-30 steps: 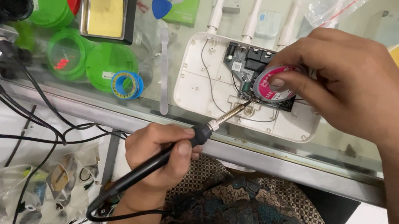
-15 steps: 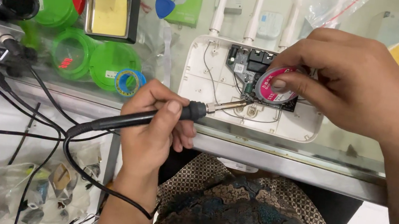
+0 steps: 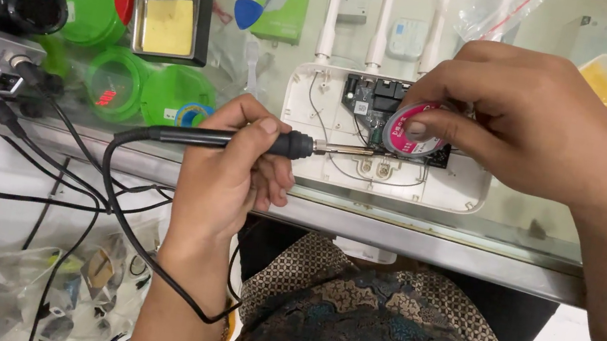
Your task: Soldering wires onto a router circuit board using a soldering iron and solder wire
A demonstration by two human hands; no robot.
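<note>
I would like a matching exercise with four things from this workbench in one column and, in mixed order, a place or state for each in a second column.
Things:
1. black soldering iron
2. round pink spool
3. white plastic router shell
4. blue triangular pick

Places or states:
A. lies open on the glass table, circuit board exposed
B. held in the left hand, tip towards the board
C. rests on the table beside the yellow sponge tray
D. pinched by the right hand over the board

Pairs: 1-B, 2-D, 3-A, 4-C
</note>
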